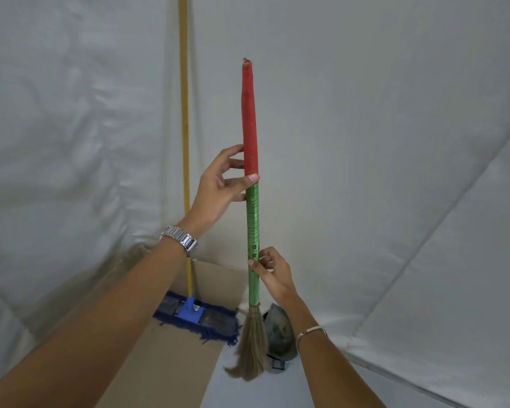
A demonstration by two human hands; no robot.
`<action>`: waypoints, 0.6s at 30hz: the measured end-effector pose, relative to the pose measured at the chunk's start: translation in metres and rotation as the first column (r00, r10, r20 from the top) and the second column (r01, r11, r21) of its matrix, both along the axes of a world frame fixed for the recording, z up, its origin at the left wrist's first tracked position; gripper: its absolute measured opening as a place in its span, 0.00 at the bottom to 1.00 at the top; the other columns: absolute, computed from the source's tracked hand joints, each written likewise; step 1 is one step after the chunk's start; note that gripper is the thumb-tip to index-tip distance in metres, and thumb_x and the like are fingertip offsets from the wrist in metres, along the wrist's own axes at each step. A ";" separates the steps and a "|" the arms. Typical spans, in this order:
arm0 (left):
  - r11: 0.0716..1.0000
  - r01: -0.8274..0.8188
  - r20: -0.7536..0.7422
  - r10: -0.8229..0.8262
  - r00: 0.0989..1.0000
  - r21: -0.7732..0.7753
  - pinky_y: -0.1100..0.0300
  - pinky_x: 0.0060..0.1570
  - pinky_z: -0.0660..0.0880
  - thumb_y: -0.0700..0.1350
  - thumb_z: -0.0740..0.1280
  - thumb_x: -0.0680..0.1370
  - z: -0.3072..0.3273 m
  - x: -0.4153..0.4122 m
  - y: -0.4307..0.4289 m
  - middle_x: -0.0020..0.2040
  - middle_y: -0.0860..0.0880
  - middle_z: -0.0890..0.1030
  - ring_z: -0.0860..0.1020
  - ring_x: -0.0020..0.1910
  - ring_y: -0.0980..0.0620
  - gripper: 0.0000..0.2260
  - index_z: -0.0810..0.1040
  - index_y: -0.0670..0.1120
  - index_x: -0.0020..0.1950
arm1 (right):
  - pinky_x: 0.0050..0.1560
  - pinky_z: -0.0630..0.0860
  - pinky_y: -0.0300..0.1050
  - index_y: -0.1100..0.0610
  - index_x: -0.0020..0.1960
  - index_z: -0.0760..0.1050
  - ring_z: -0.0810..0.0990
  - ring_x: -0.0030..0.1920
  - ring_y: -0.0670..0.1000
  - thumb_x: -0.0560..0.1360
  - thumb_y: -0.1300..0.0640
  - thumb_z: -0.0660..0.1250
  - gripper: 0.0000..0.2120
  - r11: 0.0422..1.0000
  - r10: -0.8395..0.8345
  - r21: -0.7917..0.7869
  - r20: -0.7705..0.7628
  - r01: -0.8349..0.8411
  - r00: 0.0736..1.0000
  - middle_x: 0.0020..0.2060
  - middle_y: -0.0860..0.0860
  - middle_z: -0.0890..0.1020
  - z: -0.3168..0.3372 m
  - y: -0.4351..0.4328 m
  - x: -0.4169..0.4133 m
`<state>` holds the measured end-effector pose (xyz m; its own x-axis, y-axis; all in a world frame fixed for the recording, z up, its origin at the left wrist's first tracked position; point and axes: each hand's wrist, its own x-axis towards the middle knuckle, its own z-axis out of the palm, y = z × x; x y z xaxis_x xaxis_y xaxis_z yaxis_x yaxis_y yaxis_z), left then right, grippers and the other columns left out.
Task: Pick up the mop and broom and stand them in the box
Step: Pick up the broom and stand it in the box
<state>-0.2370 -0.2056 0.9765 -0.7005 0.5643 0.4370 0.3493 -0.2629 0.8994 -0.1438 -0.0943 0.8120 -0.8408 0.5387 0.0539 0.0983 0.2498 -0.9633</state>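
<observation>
I hold a broom [253, 213] upright in mid-air; its handle is red above and green below, with tan bristles hanging at the bottom. My left hand [221, 187] grips it where red meets green. My right hand [273, 273] pinches the green part lower down. The bristles hang just right of the cardboard box [215, 282], outside it. The mop [195, 315], with a yellow pole and a blue fringed head, stands in the box, its pole leaning against the white wall.
White sheeting [380, 142] covers the walls and floor all around. A dark greenish object [278, 331] lies on the floor right of the box, behind the bristles. A box flap [165, 366] extends toward me.
</observation>
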 end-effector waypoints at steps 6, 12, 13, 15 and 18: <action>0.999 -0.031 0.065 0.030 0.997 0.013 0.48 0.42 0.82 0.34 0.71 0.72 -0.002 -0.069 -0.081 0.47 0.50 0.78 0.82 0.42 0.51 0.19 0.73 0.55 0.54 | 0.36 0.73 0.27 0.56 0.41 0.74 0.75 0.36 0.49 0.67 0.66 0.72 0.09 0.997 -0.073 -0.032 -0.049 0.071 0.996 0.33 0.50 0.77 -0.003 -0.076 -0.078; 0.996 -0.084 0.097 0.084 0.992 -0.003 0.50 0.41 0.81 0.35 0.71 0.72 -0.026 -0.131 -0.131 0.45 0.52 0.76 0.82 0.37 0.57 0.18 0.73 0.51 0.55 | 0.35 0.74 0.26 0.58 0.43 0.74 0.76 0.36 0.46 0.67 0.69 0.72 0.10 0.996 -0.069 -0.057 -0.014 0.069 0.997 0.34 0.51 0.77 -0.017 -0.129 -0.145; 0.995 -0.102 0.108 0.101 0.989 -0.001 0.50 0.41 0.81 0.35 0.71 0.72 -0.031 -0.145 -0.138 0.45 0.52 0.76 0.82 0.37 0.57 0.17 0.72 0.50 0.56 | 0.35 0.74 0.25 0.58 0.44 0.74 0.76 0.36 0.45 0.67 0.68 0.71 0.10 0.996 -0.066 -0.059 -0.006 0.065 0.998 0.34 0.50 0.77 -0.022 -0.138 -0.160; 0.990 -0.138 0.120 0.137 0.983 0.001 0.51 0.41 0.81 0.35 0.71 0.72 -0.038 -0.165 -0.146 0.45 0.52 0.76 0.82 0.37 0.58 0.17 0.72 0.49 0.56 | 0.36 0.73 0.24 0.60 0.47 0.76 0.76 0.38 0.43 0.68 0.68 0.71 0.10 0.996 -0.065 -0.055 0.013 0.065 0.998 0.35 0.49 0.77 -0.030 -0.148 -0.182; 0.979 -0.205 0.145 0.201 0.969 0.013 0.55 0.39 0.82 0.36 0.71 0.72 -0.052 -0.205 -0.157 0.45 0.52 0.76 0.82 0.36 0.60 0.16 0.72 0.50 0.55 | 0.36 0.73 0.24 0.65 0.51 0.76 0.75 0.38 0.43 0.69 0.69 0.69 0.11 0.997 -0.040 -0.061 0.039 0.043 0.998 0.38 0.52 0.78 -0.043 -0.160 -0.224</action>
